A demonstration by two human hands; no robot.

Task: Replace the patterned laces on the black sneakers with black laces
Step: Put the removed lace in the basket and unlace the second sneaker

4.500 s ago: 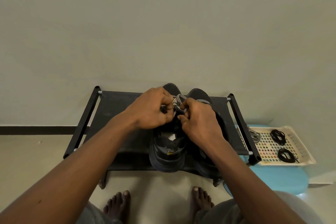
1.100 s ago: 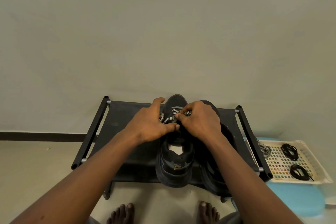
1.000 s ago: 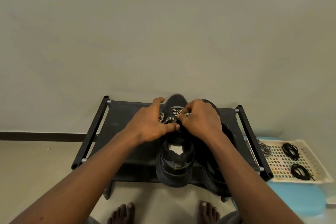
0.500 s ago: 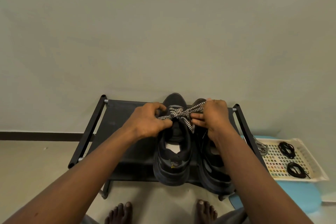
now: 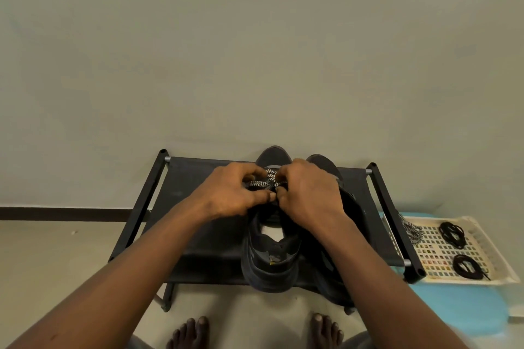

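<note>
Pinching the black-and-white patterned lace [image 5: 259,183] between the curled fingers [image 5: 264,195] of your left hand [image 5: 232,193] and right hand [image 5: 309,193], you hold it over the front eyelets of one black sneaker [image 5: 272,258]. It stands beside its mate [image 5: 324,163] on the black fabric shoe rack [image 5: 198,178]. Two coiled black laces [image 5: 452,234] lie in the cream perforated plastic tray [image 5: 433,256] to your right, near a second patterned lace [image 5: 411,231].

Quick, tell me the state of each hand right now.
Left hand: closed, pinching the patterned lace over the sneaker.
Right hand: closed, pinching the same patterned lace.
</note>
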